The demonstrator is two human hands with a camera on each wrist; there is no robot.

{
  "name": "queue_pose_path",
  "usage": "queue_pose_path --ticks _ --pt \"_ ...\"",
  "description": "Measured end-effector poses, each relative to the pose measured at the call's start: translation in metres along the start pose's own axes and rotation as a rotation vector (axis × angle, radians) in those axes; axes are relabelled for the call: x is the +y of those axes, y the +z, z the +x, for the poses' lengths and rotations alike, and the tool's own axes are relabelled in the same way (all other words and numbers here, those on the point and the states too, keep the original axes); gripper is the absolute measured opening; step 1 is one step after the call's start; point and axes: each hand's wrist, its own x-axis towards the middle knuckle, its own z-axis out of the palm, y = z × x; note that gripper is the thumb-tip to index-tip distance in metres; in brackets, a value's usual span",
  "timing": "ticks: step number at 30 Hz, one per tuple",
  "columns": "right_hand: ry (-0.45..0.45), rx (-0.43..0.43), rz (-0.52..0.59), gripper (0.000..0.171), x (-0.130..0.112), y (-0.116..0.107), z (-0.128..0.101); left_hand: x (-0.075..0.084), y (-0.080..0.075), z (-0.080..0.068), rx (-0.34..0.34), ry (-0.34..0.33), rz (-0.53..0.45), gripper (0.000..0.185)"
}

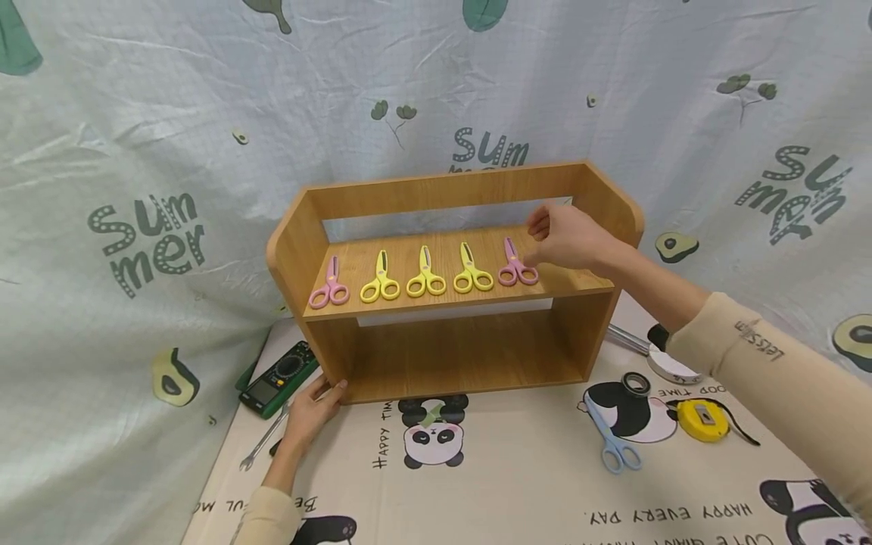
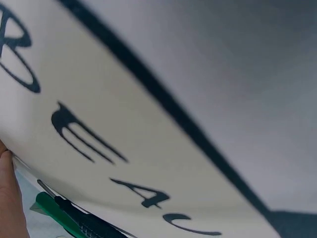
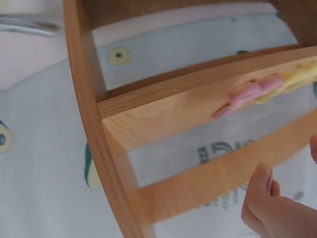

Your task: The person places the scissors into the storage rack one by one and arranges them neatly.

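Note:
A wooden two-level shelf (image 1: 470,348) stands on the table against the cloth backdrop. Along its upper board lie several small scissors: a pink pair (image 1: 330,286) at the left, three yellow pairs (image 1: 426,277) in the middle, and another pink pair (image 1: 516,268) at the right. My right hand (image 1: 548,233) hovers just above and right of that right pink pair, fingers relaxed and holding nothing. In the right wrist view the same pink pair (image 3: 246,95) lies on the board, with my fingertips (image 3: 261,196) below it. My left hand (image 1: 325,395) rests on the shelf's lower left front corner.
On the panda-print mat lie blue scissors (image 1: 611,443), a yellow tape measure (image 1: 702,421) and tape rolls (image 1: 671,367) to the right. A green multimeter (image 1: 279,377) and a wrench (image 1: 262,443) lie at the left, beside my left hand.

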Motion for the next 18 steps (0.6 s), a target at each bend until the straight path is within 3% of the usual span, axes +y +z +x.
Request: queue_pose_path --ticks 4,9,14,18 --pt "-0.067 0.063 0.057 0.063 -0.001 -0.004 -0.029 0.001 0.001 -0.001 -0.005 0.002 0.004 0.075" --pt "-0.086 0.13 0.123 0.064 0.013 -0.001 -0.066 0.001 0.0 -0.002 -0.008 0.004 0.003 0.076" --pt "-0.089 0.14 0.119 0.065 0.054 0.008 -0.096 0.001 0.0 -0.001 0.004 0.011 0.011 0.074" --pt "-0.092 0.165 0.091 0.062 0.1 0.031 -0.121 0.001 0.001 -0.002 0.005 0.014 0.009 0.073"
